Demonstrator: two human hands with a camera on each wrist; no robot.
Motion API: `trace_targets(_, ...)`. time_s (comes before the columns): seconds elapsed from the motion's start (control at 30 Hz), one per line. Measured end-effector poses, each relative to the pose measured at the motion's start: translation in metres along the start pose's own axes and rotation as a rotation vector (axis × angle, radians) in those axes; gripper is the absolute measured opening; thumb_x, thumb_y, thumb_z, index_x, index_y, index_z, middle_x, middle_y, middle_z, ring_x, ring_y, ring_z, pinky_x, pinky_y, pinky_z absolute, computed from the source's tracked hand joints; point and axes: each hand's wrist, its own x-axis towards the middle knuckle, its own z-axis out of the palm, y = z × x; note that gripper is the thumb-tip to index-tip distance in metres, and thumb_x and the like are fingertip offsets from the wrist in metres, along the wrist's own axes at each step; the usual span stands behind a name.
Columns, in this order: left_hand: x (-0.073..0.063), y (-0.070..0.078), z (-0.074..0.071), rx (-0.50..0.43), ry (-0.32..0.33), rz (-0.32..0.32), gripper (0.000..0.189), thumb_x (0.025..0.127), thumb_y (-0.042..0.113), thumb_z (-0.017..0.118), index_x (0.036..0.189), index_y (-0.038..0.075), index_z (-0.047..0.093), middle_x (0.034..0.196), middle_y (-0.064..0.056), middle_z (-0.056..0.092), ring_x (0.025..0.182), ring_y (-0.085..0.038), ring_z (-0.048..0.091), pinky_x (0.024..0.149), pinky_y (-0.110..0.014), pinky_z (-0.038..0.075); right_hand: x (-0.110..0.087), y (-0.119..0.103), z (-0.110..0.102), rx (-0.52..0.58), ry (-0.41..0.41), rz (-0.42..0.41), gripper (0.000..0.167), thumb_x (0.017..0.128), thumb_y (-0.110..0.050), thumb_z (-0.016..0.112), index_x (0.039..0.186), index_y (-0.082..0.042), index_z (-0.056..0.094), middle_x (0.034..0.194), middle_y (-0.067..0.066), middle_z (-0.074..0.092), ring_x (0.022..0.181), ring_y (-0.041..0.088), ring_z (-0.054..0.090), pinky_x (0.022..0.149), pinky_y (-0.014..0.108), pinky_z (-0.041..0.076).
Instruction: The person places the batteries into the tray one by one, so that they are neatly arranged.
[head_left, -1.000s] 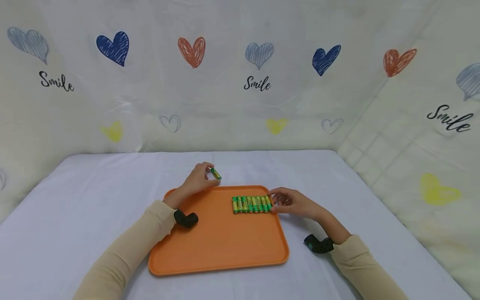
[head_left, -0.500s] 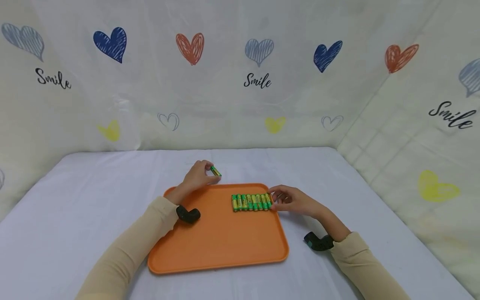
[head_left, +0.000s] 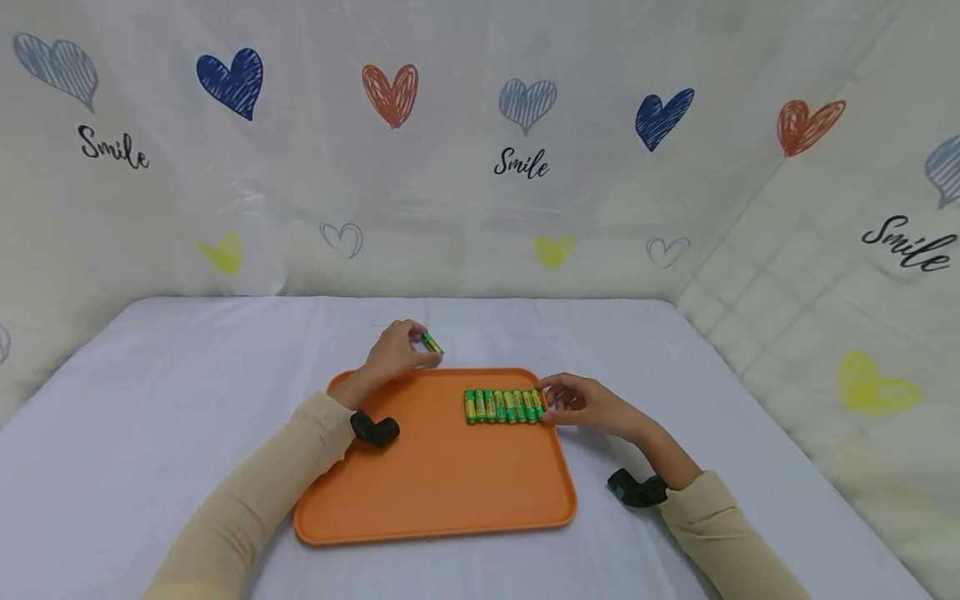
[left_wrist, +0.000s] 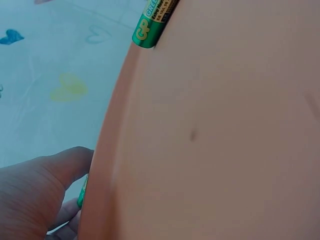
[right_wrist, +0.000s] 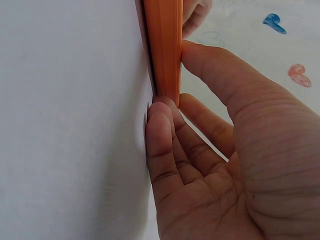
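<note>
Beyond the back rim of the orange tray (head_left: 442, 492), my left hand (head_left: 396, 352) pinches one green-and-gold battery (head_left: 431, 342) between thumb and fingers. In the left wrist view only a green sliver of that battery (left_wrist: 83, 194) shows behind the rim. Several matching batteries (head_left: 498, 407) lie side by side in a row at the tray's back right. At the right end of this row my right hand (head_left: 588, 407) touches the tray edge with loosely bent fingers. The right wrist view has its thumb (right_wrist: 220, 70) against the rim, other fingers low beside the tray's outer side.
A white cloth (head_left: 187, 400) covers the table around the tray. Behind it hangs a pale backdrop (head_left: 442, 183) printed with hearts and "Smile". Black devices (head_left: 375, 430) are worn at both wrists; the left forearm (head_left: 255, 492) crosses the tray's left side.
The head view shifts slightly. Both hands, the held battery, the row and the tray stay in practically the same places.
</note>
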Motion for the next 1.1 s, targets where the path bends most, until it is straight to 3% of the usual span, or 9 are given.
trace_targets(0.23,-0.005,-0.001,-0.001,-0.057,0.012,0.04,0.057,0.083,0.027,0.078,0.127,-0.002,0.056,0.116,-0.018,0.057,0.102,-0.03,0.058,0.09,-0.042,0.05,0.0,-0.001,0.0,-0.002,0.005,-0.001,0.046,0.088,-0.016,0.073,0.129,-0.001,0.057,0.1,0.013,0.059,0.082,0.016,0.052,0.07,0.022,0.045)
trace_targets(0.53,-0.013,0.004,0.002,-0.138,-0.007,0.067,0.054,0.083,0.025,0.079,0.126,0.001,0.057,0.116,-0.015,0.056,0.095,-0.026,0.057,0.081,-0.035,0.05,0.0,-0.002,0.002,-0.002,-0.007,-0.013,0.048,0.089,-0.016,0.073,0.129,0.001,0.056,0.101,0.016,0.059,0.082,0.015,0.053,0.07,0.022,0.046)
trace_targets(0.8,-0.018,0.013,0.001,-0.134,-0.03,0.096,0.053,0.081,0.025,0.08,0.124,0.002,0.059,0.114,-0.014,0.055,0.097,-0.026,0.056,0.079,-0.033,0.049,0.0,-0.002,0.002,-0.014,-0.004,-0.015,0.047,0.089,-0.015,0.073,0.129,0.001,0.056,0.1,0.014,0.059,0.081,0.014,0.053,0.069,0.022,0.046)
trace_targets(1.1,-0.024,0.012,0.002,-0.144,-0.072,0.136,0.052,0.082,0.024,0.079,0.125,0.004,0.058,0.119,-0.015,0.055,0.097,-0.024,0.056,0.08,-0.032,0.051,-0.001,-0.003,0.001,-0.005,-0.008,-0.023,0.046,0.089,-0.015,0.073,0.129,0.001,0.056,0.1,0.014,0.059,0.081,0.014,0.052,0.07,0.022,0.046)
